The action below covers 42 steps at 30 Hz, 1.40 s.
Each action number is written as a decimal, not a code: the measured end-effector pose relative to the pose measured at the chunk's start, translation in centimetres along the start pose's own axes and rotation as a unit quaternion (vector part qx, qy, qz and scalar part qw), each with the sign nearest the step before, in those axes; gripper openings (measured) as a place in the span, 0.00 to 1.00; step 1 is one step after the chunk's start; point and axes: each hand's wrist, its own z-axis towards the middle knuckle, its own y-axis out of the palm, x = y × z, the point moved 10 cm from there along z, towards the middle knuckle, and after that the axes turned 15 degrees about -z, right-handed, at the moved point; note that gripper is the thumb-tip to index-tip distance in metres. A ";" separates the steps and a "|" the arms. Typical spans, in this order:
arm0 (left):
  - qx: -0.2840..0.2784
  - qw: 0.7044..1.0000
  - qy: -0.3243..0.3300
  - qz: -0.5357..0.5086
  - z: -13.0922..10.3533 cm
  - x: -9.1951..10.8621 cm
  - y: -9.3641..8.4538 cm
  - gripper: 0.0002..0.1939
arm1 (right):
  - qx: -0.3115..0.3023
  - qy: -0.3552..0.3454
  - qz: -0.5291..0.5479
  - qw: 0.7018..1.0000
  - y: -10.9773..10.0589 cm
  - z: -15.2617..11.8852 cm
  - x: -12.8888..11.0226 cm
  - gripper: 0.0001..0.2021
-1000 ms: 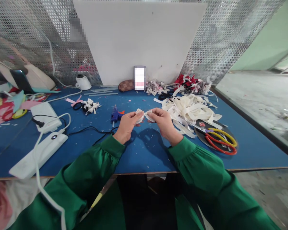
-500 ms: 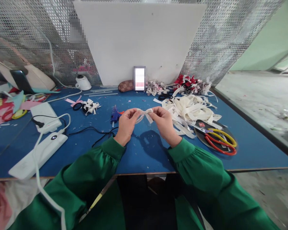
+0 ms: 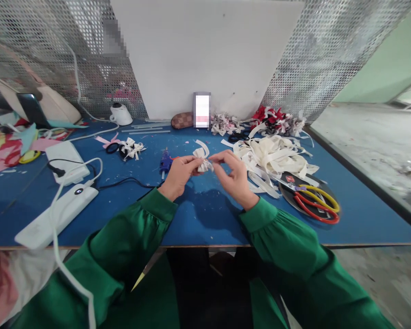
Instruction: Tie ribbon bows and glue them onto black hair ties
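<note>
The small ribbon bow (image 3: 200,161), pale and printed with dark marks, was held in the air above the middle of the bench (image 3: 205,230), about midway between its near and back edges. The left hand (image 3: 180,175) had its grip closed on the bow's left side, thumb and fingertips pinching the gathered cloth. The right hand (image 3: 233,179) had thumb and forefinger brought close at the bow's right end; whether they pinched it or only touched it, I could not tell. One loose strip curled up from the bow towards the back edge.

The bow looked very light, soft and limp — easily crushed or pulled out of shape, and perhaps a little slippery if the ribbon was smooth. The gathered middle seemed the surest place to hold it, with only a gentle pinch on the loops or ends.

A blue glue gun (image 3: 165,162) lay just beyond the left hand. A pile of pale ribbon (image 3: 272,155) lay towards the bench's back right corner, with scissors (image 3: 302,188) beside it, nearer the right edge.
</note>
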 end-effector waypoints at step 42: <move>-0.013 0.978 0.089 0.187 0.4 1.2 0.2 0.16 | -0.203 0.283 0.280 0.894 6.2 -1.9 4.7 0.20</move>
